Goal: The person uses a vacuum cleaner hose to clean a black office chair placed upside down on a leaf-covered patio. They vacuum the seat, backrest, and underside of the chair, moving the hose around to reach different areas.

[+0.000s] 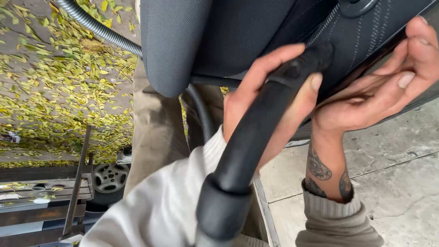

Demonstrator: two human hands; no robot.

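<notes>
My left hand [249, 93] is closed around a thick black vacuum tube [249, 146], thumb lying along its side. The tube's nozzle tip [318, 57] rests against the dark grey fabric car seat [219, 36] that fills the top of the view. My right hand [388, 87], with a tattooed wrist, lies palm up just right of the nozzle. Its fingers are spread and press against the striped seat fabric [366, 32], holding nothing.
A grey ribbed hose [98, 28] runs from the upper left behind the seat. Beige trousers [155, 132] show below it. Yellow leaves [55, 91] cover the ground at left, near a small wheel [109, 177] and a wooden rack [45, 194]. Concrete slabs [398, 183] lie at right.
</notes>
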